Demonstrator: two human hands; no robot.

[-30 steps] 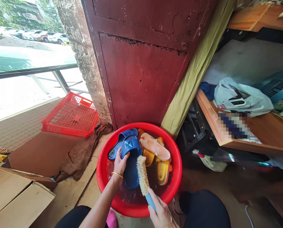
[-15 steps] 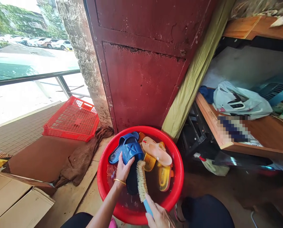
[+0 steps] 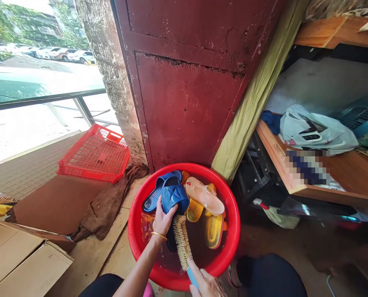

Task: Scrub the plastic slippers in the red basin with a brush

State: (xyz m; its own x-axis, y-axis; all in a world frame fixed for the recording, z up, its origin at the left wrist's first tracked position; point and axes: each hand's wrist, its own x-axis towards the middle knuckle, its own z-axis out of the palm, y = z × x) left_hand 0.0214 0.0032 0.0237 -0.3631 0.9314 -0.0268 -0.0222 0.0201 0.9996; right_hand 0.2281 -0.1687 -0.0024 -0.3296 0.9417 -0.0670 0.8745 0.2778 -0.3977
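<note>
1. The left hand (image 3: pixel 162 225) holds the blue slipper (image 3: pixel 175 198) by its strap, thumb on top near the strap's edge. A gold bangle (image 3: pixel 159 236) circles the wrist.
2. The right hand (image 3: pixel 207 284) is closed around the blue handle of the brush (image 3: pixel 181 243); the lower edge of the view cuts off part of this hand.
3. The brush points up and away from the person, its pale bristles over the slipper's sole, the tip just below the strap. The bristles hide much of the sole.
4. The held slipper is inside the red basin (image 3: pixel 235 231), left of the middle, its near end low towards the dark water (image 3: pixel 202 251).
5. A second blue slipper (image 3: pixel 152 199) lies behind it and to the left, against the basin's wall.
6. To the right, a pale pink sandal (image 3: pixel 207 198) rests sole up across yellow slippers (image 3: pixel 214 231).
7. The basin stands on the floor before a dark red door (image 3: pixel 190 111).
8. Left of it lie a brown cloth (image 3: pixel 101 214) and a red crate (image 3: pixel 94 159); to the right, a white bag (image 3: pixel 319 132) sits on a wooden table (image 3: pixel 350 173).
</note>
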